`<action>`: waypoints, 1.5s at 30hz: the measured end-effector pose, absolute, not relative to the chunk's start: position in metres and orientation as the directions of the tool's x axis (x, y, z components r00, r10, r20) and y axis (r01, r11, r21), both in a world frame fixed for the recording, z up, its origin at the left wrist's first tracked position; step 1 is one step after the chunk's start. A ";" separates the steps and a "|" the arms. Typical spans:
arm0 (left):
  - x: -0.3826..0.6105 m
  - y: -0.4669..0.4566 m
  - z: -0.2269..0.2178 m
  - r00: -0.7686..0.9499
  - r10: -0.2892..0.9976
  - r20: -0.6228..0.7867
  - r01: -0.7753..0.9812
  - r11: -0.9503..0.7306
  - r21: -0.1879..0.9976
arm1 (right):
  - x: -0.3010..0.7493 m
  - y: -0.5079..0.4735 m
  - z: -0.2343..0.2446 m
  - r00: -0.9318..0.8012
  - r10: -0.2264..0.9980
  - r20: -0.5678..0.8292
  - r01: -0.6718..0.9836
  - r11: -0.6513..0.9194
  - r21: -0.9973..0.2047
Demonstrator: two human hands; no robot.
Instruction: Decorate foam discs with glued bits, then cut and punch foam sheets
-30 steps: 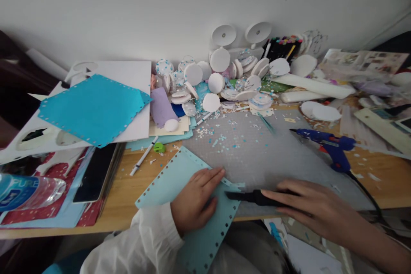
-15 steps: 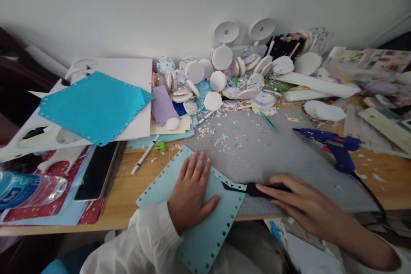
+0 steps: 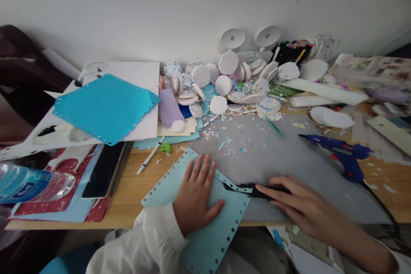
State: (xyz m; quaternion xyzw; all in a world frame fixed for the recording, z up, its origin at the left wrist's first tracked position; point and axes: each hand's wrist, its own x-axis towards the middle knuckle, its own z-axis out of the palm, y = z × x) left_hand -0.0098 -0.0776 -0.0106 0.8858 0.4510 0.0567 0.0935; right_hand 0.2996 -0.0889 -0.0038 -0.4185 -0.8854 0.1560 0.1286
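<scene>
My left hand point(image 3: 195, 195) lies flat with its fingers spread on a light blue sheet point(image 3: 208, 235) that has punched holes along its edges. The sheet hangs partly over the desk's front edge. My right hand point(image 3: 300, 205) is closed on a black-handled tool point(image 3: 253, 189), whose tip rests at the sheet's right edge. Both hands are over a grey cutting mat point(image 3: 282, 158).
A blue glue gun point(image 3: 342, 154) with a cord lies right on the mat. A pile of white foam discs point(image 3: 224, 81) sits by the wall. A darker blue punched sheet point(image 3: 105, 107) on white board, a phone point(image 3: 104, 171), a water bottle point(image 3: 28, 184) and a pen point(image 3: 150, 155) lie left.
My left hand turned from pointing right to lying flat with fingers spread forward on the sheet. The black tool's tip moved onto the sheet's right edge. The view shifted a little.
</scene>
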 end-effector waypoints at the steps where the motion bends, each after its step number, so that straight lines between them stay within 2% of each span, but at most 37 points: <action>1: -0.010 -0.078 -0.010 0.587 0.810 0.010 0.788 -0.574 0.223 | 0.299 -0.088 -0.005 -0.620 0.777 0.107 0.696 0.608 -0.382; 9: -0.011 -0.082 -0.012 0.578 0.816 0.017 0.780 -0.559 0.282 | 0.281 -0.073 -0.014 -0.632 0.755 0.176 0.674 0.647 -0.356; 14: -0.016 -0.082 -0.015 0.476 0.879 0.036 0.828 -0.461 0.319 | 0.287 -0.073 -0.015 -0.642 0.743 0.191 0.670 0.664 -0.331; 17: -0.027 -0.075 -0.014 0.519 0.854 0.030 0.797 -0.496 0.345 | 0.287 -0.074 -0.013 -0.643 0.738 0.206 0.665 0.671 -0.330; 21: -0.040 -0.067 -0.014 0.576 0.817 0.025 0.762 -0.547 0.347 | 0.276 -0.068 -0.012 -0.632 0.752 0.186 0.670 0.651 -0.356; 25: -0.041 -0.067 -0.017 0.520 0.851 0.075 0.787 -0.511 0.346 | 0.262 -0.058 -0.013 -0.640 0.748 0.175 0.667 0.654 -0.357; 33: -0.040 -0.067 -0.018 0.515 0.856 0.043 0.800 -0.498 0.334 | 0.261 -0.051 -0.009 -0.646 0.744 0.168 0.657 0.655 -0.373; 36: -0.043 -0.063 -0.013 0.570 0.821 0.034 0.764 -0.545 0.345 | 0.267 -0.056 -0.004 -0.658 0.739 0.145 0.661 0.659 -0.360; 42: -0.056 -0.053 -0.008 0.746 0.665 0.030 0.603 -0.694 0.393 | 0.271 -0.078 0.001 -0.651 0.754 0.089 0.671 0.626 -0.398; 45: -0.058 -0.052 -0.011 0.724 0.688 0.056 0.618 -0.682 0.392 | 0.270 -0.088 -0.003 -0.615 0.785 0.080 0.694 0.586 -0.418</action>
